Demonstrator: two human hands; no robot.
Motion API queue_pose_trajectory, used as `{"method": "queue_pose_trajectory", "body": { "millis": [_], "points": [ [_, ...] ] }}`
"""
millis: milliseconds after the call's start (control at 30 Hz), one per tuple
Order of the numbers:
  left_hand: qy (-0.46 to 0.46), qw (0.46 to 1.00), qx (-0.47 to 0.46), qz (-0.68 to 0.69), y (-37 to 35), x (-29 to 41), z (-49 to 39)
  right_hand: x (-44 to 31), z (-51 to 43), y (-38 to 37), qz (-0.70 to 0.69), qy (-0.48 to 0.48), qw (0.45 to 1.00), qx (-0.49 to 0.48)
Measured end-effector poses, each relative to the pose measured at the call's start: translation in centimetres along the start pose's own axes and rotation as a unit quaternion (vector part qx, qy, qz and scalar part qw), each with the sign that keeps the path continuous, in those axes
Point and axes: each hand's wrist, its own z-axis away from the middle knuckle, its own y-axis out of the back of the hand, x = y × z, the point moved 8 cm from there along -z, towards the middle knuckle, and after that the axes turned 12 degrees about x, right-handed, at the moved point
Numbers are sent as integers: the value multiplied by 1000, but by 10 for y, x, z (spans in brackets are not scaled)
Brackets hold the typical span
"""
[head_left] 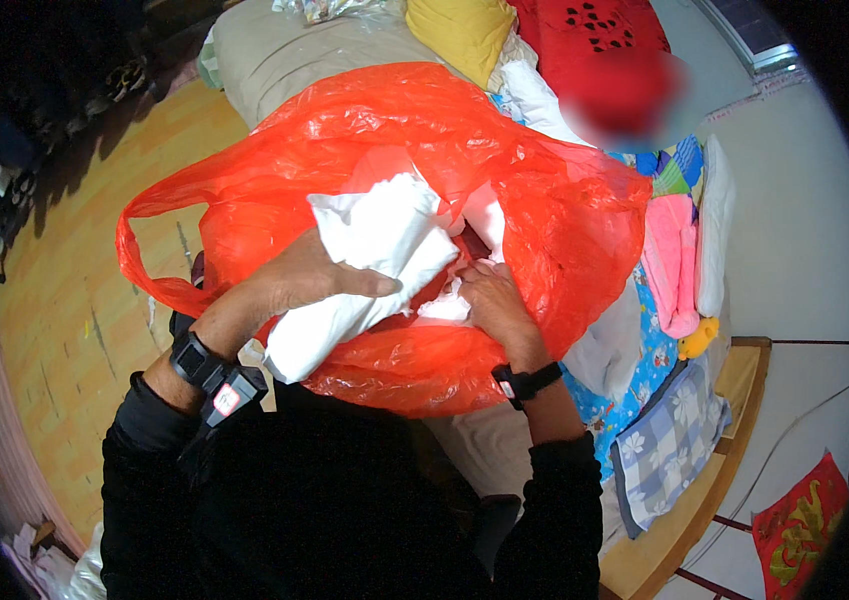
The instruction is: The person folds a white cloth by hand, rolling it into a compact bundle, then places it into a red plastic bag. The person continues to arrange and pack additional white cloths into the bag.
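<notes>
A large red plastic bag (567, 232) lies wide open before me, one loop handle spread towards the left. My left hand (319, 277) grips a folded white cloth (387, 225) over the bag's opening, thumb on top. Inside the bag, my right hand (488, 300) has its fingers on a crumpled pale cloth (448, 304); the fingertips are partly hidden, so its hold is unclear. More pale material and something dark red show deeper in the bag. Both wrists wear black straps with devices.
A bed with blue patterned bedding (649, 315) holds a pink cloth (670, 262), a yellow toy (698, 339) and a checked cloth (672, 442). Behind the bag are a beige cushion or bundle (304, 52) and a yellow pillow (462, 37). A wooden bed edge (709, 487) runs along the right.
</notes>
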Motion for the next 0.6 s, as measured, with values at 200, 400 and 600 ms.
{"method": "queue_pose_trajectory", "body": {
  "millis": [200,400,600],
  "points": [
    [-41,996,-35,-74,-36,20,-20,48,47,34,-6,-129,991,-23],
    [-15,965,19,-261,-53,-1,-51,48,68,67,22,-132,990,-38],
    [-199,913,163,-316,-63,14,-59,33,69,79,41,-139,987,-63]
  ]
}}
